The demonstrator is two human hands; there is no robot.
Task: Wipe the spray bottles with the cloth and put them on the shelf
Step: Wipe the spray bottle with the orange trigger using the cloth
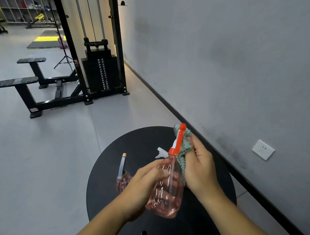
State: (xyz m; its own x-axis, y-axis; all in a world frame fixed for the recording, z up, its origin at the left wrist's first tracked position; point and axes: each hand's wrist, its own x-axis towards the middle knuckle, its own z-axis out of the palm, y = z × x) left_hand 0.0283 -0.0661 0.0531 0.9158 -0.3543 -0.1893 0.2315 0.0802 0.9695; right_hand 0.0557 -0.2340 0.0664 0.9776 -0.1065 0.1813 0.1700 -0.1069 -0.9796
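The pink translucent spray bottle [165, 189] with the orange trigger head [178, 141] is being held tilted above the round black tabletop [206, 231], well clear of its surface, its nozzle pointing up and away from the person. The left hand [144, 182] is wrapping its grip around the bottle's body, fingers curled across the shoulder, which is probably steadying the bottle so that it is not turning under the wiping. The right hand [200, 168] is pinching the teal cloth [184, 150] in a narrow grip and pressing it against the neck and the trigger head; the cloth is bunching between the fingers and the orange plastic, so the wiping seems to be reaching the upper part of the bottle. A second pink bottle [123, 181], with a pale tube and a tan tip standing out of it, is resting on the tabletop just beside the left hand, likely waiting its turn. A small white piece [162, 151], perhaps a trigger part, is showing behind the held bottle; what it belongs to is unclear. Farther off, a black cable weight machine [98, 73] is standing against the grey wall [228, 58], and a shelving unit [24, 1] is showing at the far end of the room.
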